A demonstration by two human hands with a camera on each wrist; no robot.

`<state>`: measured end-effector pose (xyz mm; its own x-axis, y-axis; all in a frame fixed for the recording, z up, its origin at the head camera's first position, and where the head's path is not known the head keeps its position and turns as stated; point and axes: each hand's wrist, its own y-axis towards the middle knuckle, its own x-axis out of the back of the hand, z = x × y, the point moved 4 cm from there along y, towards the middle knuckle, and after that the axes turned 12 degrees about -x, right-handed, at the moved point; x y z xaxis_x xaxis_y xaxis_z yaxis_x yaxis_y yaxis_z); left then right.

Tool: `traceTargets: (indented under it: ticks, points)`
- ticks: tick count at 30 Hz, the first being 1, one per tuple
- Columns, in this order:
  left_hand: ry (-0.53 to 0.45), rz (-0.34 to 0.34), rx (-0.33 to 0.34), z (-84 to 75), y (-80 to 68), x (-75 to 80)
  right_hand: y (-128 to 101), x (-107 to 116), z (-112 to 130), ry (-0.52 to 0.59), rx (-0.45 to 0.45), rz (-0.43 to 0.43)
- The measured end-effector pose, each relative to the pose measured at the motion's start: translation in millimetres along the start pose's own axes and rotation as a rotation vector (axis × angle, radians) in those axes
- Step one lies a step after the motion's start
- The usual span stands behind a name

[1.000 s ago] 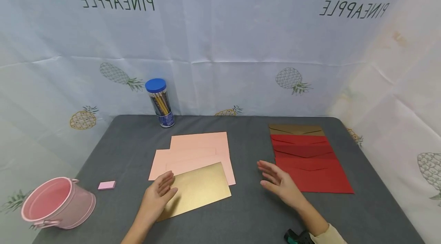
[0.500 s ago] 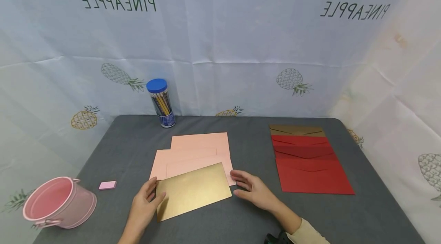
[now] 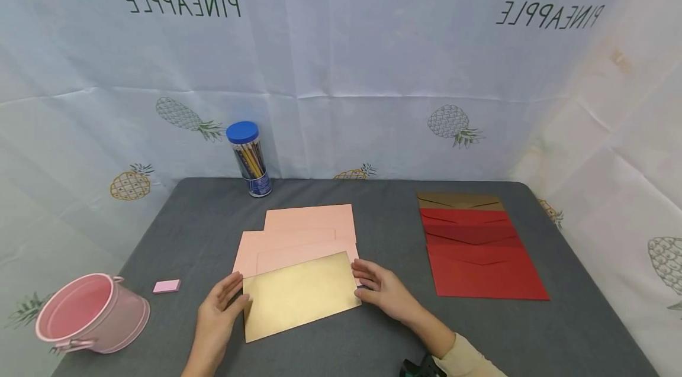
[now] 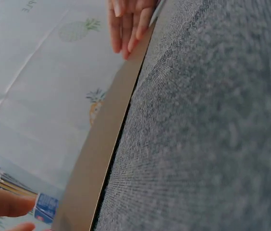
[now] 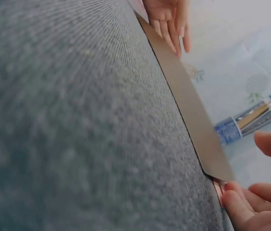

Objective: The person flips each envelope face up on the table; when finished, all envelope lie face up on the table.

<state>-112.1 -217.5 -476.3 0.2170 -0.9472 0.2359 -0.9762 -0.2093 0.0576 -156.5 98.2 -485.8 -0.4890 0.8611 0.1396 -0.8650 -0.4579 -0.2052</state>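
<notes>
**Gold card (image 3: 301,297) framed between two hands, before the work is settled**

Your left hand (image 3: 215,311) is at the card's left end, fingers extended and thumb apart; your right hand (image 3: 388,294) meets the opposite end, fingers loosely bent, thumb spread away. Neither appears to grip. The card lies aslant over the near part of the pink cards (image 3: 309,220); whether it is slightly raised from the grey table (image 3: 383,338) cannot be told. Done, as far as shown: the pink cards overlap beneath it, and the red envelopes (image 3: 485,279) lie stepped with the brown envelope (image 3: 458,202), well apart. Left, in judgement: the gold card's slant remains uncorrected.
</notes>
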Motion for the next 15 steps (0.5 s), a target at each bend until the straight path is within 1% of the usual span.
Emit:
traceTargets:
  ticks: [2, 5, 8, 10, 13, 15]
  points:
    - [-0.059, -0.040, -0.010, 1.4, 0.5, 0.1, 0.8, -0.1, 0.3, 0.047, -0.021, -0.024]
    - [-0.120, -0.056, 0.003, 4.5, 1.9, -0.5, 3.1, 0.0, -0.2, 0.097, -0.043, -0.061]
    - [-0.161, -0.046, 0.034, 7.2, 2.9, -1.0, 6.0, -1.0, -2.7, 0.138, -0.056, -0.069]
    - [-0.169, -0.029, 0.051, 8.0, 3.2, -1.6, 7.8, -1.7, -4.4, 0.157, -0.055, -0.061]
    - [-0.191, -0.006, 0.051, 7.5, 3.0, -2.1, 9.1, -1.4, -6.3, 0.163, -0.025, -0.046]
    - [-0.202, 0.014, 0.045, 6.7, 2.5, -2.6, 8.9, -0.6, -6.3, 0.137, 0.011, -0.046]
